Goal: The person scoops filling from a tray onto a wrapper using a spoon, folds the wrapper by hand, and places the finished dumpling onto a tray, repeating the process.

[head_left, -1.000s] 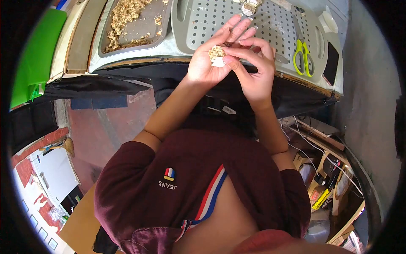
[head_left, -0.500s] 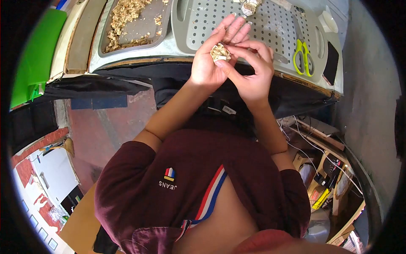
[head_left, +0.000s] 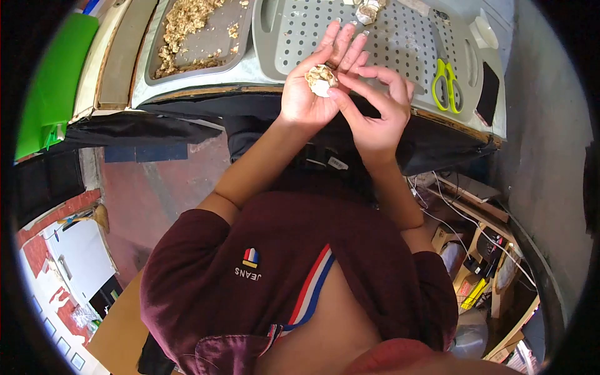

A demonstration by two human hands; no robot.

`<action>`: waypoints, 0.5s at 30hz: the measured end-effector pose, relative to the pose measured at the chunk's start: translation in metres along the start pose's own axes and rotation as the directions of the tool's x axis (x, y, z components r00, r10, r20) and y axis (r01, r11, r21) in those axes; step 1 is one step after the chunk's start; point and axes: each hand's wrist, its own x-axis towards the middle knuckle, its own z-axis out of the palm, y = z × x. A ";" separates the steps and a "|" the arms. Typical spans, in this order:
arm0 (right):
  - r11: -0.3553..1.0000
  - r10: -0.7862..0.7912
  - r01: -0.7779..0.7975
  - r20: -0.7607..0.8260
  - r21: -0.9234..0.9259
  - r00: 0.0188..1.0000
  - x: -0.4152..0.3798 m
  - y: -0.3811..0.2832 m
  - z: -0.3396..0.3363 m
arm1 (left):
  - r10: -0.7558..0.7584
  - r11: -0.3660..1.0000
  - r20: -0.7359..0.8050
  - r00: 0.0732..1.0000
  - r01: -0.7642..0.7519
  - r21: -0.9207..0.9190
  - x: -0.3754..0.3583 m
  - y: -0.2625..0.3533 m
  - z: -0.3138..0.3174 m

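Observation:
A small open-topped dumpling (head_left: 322, 80), with a pale wrapper around brownish chunky filling, rests in the palm of my left hand (head_left: 307, 94). That palm faces up and its fingers stretch out away from me, with the thumb side against the dumpling. My right hand (head_left: 378, 115) pinches the dumpling's right edge with thumb and index finger, its other fingers loosely curled. Beyond my fingertips, a similar dumpling (head_left: 367, 11) sits on the grey perforated tray (head_left: 300, 47).
Crumbly brown filling (head_left: 187, 22) lies in a grey baking pan (head_left: 215, 56) at the upper left. Green-handled scissors (head_left: 447, 87) lie on the perforated tray's right side. A dark phone (head_left: 489, 92) and a white dish (head_left: 484, 32) are farther right, near the wall.
The dumpling has turned in my left palm, showing more white wrapper at its near side. My right hand has shifted slightly right and down, its fingers a little more spread.

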 end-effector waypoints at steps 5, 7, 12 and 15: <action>0.999 -0.036 0.036 0.006 0.011 0.999 -0.005 0.001 0.002 | 0.050 0.988 0.002 0.999 -0.050 0.146 -0.003 -0.002 0.004; 0.999 -0.033 0.033 -0.002 0.017 0.999 -0.003 0.000 0.001 | 0.077 0.976 -0.037 0.996 -0.068 0.208 -0.003 -0.003 0.007; 0.999 -0.026 0.024 0.053 0.047 0.998 -0.001 -0.001 0.000 | 0.053 0.983 -0.001 0.999 -0.052 0.174 -0.002 -0.002 0.004; 0.999 -0.031 0.027 0.093 0.047 0.995 0.001 0.003 -0.001 | 0.079 0.964 -0.051 0.996 -0.063 0.258 -0.001 -0.005 0.008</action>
